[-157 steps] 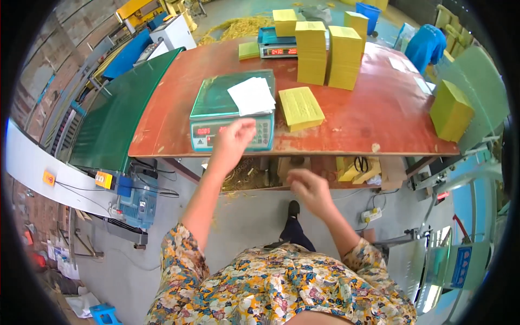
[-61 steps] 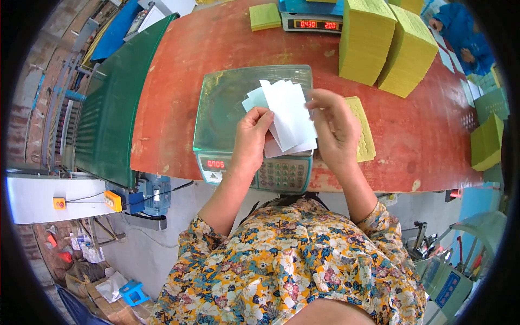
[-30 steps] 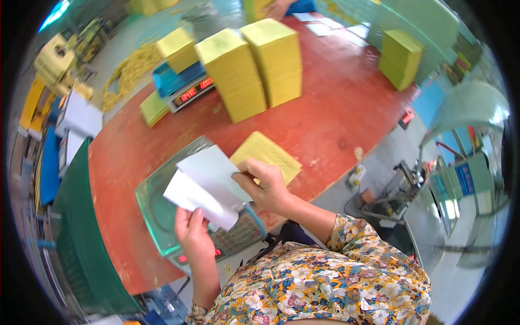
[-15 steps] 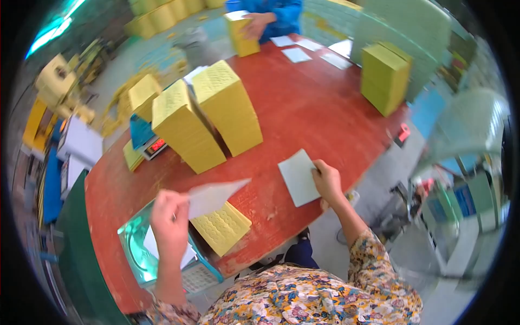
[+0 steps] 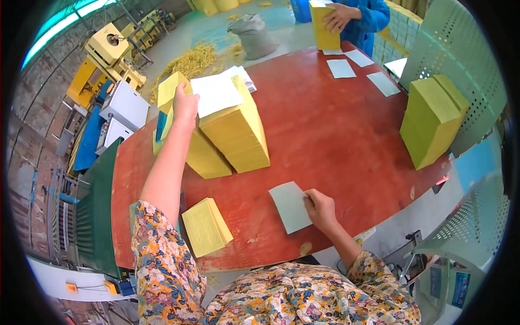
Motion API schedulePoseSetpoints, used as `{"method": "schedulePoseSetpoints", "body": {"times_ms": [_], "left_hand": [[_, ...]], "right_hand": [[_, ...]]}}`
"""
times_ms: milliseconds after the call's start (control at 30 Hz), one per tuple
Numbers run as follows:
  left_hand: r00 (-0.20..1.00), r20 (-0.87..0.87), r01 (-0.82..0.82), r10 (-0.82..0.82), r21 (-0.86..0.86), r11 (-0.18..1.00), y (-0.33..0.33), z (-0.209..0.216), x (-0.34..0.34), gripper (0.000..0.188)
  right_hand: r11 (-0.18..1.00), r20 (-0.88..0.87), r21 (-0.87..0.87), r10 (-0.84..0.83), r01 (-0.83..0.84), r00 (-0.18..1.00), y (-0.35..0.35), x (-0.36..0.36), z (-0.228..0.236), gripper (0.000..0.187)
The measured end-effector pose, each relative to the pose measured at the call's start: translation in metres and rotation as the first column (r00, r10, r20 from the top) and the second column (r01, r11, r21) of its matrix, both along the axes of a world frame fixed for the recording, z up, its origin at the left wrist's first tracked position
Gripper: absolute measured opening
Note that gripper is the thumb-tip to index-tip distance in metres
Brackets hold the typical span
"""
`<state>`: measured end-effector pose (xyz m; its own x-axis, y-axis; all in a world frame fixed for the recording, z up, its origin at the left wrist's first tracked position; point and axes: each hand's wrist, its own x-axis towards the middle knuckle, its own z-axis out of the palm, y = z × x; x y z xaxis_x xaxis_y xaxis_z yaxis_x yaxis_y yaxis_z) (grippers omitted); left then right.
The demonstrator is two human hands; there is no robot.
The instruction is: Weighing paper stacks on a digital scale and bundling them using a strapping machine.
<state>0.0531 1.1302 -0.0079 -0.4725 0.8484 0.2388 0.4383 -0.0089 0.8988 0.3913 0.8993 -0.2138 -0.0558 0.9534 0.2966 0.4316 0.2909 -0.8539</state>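
Stretched far out on the left, my left hand point(image 5: 187, 105) pinches the edge of a white sheet of paper point(image 5: 216, 93). That sheet lies over the top of a tall yellow paper stack point(image 5: 241, 138); a second tall stack point(image 5: 207, 157) stands beside it, partly behind my forearm. Near the front edge of the table, my right hand point(image 5: 320, 208) grips a pale grey-green sheet point(image 5: 290, 207) by its right edge, between thumb and fingers. A low pile of yellow paper point(image 5: 206, 227) sits to the left of that sheet. My left arm mostly hides the scale.
Across the red table point(image 5: 325, 141), a person in blue sleeves point(image 5: 374, 19) holds a yellow stack point(image 5: 325, 32) near several loose pale sheets point(image 5: 341, 69). Another yellow block point(image 5: 433, 119) stands at the right edge, beside a perforated green chair point(image 5: 460, 65). A grey sack point(image 5: 253, 38) is on the floor beyond.
My left hand has moved forward with the white sheet, from above the low yellow pile to the tall stacks. The right hand keeps its sheet. The view has shifted.
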Motion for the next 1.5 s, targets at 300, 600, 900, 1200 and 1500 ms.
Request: {"method": "schedulePoseSetpoints", "body": {"times_ms": [300, 600, 900, 1200, 1500], "left_hand": [[0.883, -0.442, 0.061, -0.161, -0.233, 0.971, 0.018, -0.01, -0.007, 0.057], [0.641, -0.743, 0.019, -0.192, -0.235, 0.972, 0.002, 0.005, 0.016, 0.047], [0.352, -0.931, 0.117, -0.09, -0.052, 0.992, -0.016, 0.013, 0.023, 0.029], [0.482, -0.824, 0.369, -0.296, -0.116, 0.922, 0.046, 0.011, 0.032, 0.045], [0.304, -0.904, 0.306, -0.301, -0.206, 0.929, 0.03, -0.066, 0.049, 0.05]], "right_hand": [[0.993, -0.109, -0.065, 0.086, -0.094, 0.99, 0.004, 0.007, 0.001, 0.006], [0.992, -0.054, -0.072, 0.1, -0.103, 0.994, 0.007, 0.008, 0.001, 0.006], [0.986, -0.066, -0.103, 0.127, -0.134, 0.99, 0.01, 0.012, 0.0, 0.007], [0.69, -0.866, -0.275, 0.126, -0.67, 0.485, 0.142, 0.029, 0.024, 0.006], [0.643, -0.933, -0.042, 0.248, -0.765, 0.26, 0.307, -0.081, -0.011, 0.006]]}}
